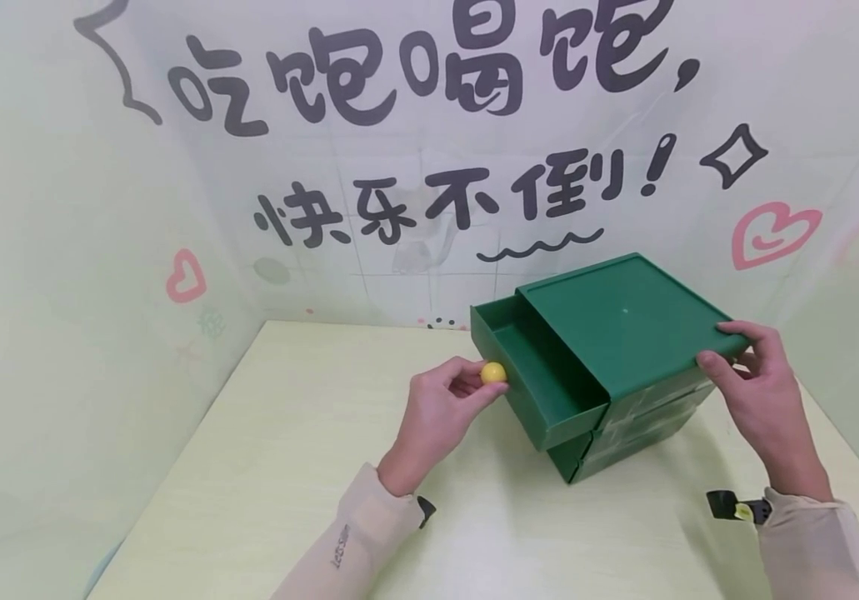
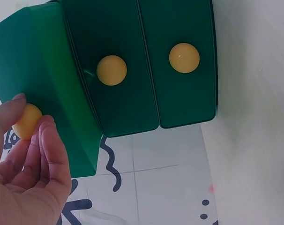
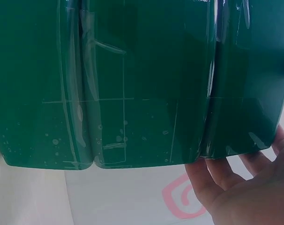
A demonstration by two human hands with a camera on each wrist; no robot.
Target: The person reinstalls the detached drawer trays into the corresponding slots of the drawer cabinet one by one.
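Observation:
A green drawer cabinet (image 1: pixel 624 325) sits on the table, turned at an angle. Its top drawer (image 1: pixel 549 371) is pulled part way out, and the inside that shows holds nothing. My left hand (image 1: pixel 440 408) pinches that drawer's round yellow knob (image 1: pixel 493 373) between thumb and fingers. In the left wrist view, two lower drawers, each with a yellow knob (image 2: pixel 111 70), are pushed in. At the cabinet's rear right end, my right hand (image 1: pixel 762 392) grips the top corner. Several of its fingers (image 3: pixel 221 176) reach behind the cabinet's back edge in the right wrist view.
The pale wooden table (image 1: pixel 309 417) extends left and in front of the cabinet. Behind it rises a white wall covering (image 1: pixel 399 283) with dark lettering and pink hearts. Both sleeved wrists wear dark straps, one with a black piece (image 1: pixel 721 504) sticking out.

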